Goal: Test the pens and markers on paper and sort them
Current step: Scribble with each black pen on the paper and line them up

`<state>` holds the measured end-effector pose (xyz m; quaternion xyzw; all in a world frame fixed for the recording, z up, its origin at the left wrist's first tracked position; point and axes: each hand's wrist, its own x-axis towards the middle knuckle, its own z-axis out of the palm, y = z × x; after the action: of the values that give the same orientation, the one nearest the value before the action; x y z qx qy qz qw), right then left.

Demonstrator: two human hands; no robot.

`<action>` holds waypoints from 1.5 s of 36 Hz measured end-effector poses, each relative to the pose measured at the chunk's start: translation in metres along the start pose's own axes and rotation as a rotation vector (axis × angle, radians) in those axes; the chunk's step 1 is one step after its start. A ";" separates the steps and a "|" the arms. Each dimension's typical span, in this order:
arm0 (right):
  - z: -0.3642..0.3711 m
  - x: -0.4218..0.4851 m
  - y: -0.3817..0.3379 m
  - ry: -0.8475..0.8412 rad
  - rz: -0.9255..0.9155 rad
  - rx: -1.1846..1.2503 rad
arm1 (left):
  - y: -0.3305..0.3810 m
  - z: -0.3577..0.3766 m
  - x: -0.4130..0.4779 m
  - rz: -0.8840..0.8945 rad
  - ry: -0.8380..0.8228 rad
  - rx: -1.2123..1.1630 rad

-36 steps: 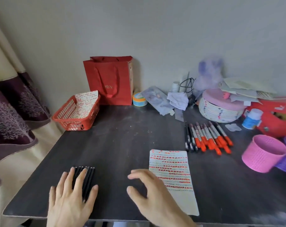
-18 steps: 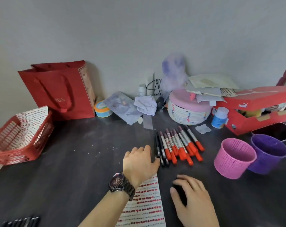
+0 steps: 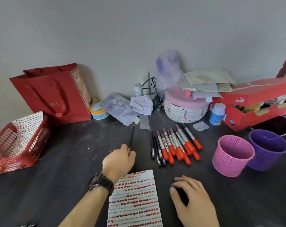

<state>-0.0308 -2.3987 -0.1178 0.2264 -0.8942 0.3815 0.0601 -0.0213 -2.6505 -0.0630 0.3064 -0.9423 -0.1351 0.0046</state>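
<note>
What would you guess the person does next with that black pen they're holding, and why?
Probably bring the black pen down to the marked paper for a test stroke: the left hand pinches it apart from the row of markers, and the paper lies right beside that wrist.

We're on a dark table [image 3: 70, 161]: marked paper [image 3: 135, 199] at the near edge, pens and markers [image 3: 175, 145] in a row behind. Pink tub [image 3: 232, 154] touches purple tub [image 3: 268, 151], right; red basket [image 3: 16, 145], left.

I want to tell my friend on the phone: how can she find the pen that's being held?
Start at the dark table, then the paper covered in red marks. Just beyond it, the left hand holds one thin black pen, alone, left of the row of orange-capped markers.
</note>
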 end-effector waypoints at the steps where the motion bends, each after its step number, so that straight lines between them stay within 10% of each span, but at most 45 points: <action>1: 0.000 0.000 0.000 0.006 -0.003 0.007 | -0.006 -0.002 -0.009 0.035 0.027 -0.091; 17: -0.021 -0.048 -0.097 -0.324 0.064 0.987 | -0.034 0.005 -0.184 0.523 0.181 -0.468; 26: -0.032 -0.048 -0.089 -0.113 0.203 0.946 | -0.088 0.003 -0.204 0.456 0.429 -0.009; 36: -0.034 -0.033 -0.078 -0.268 0.277 0.840 | -0.098 0.032 -0.205 0.344 0.067 -0.384; 54: 0.040 -0.041 -0.122 -0.403 0.183 0.668 | -0.099 0.049 -0.195 0.263 0.098 -0.414</action>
<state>0.0631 -2.4867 -0.0771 0.2232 -0.7312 0.6029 -0.2279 0.1899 -2.6019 -0.1212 0.1799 -0.9248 -0.3086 0.1307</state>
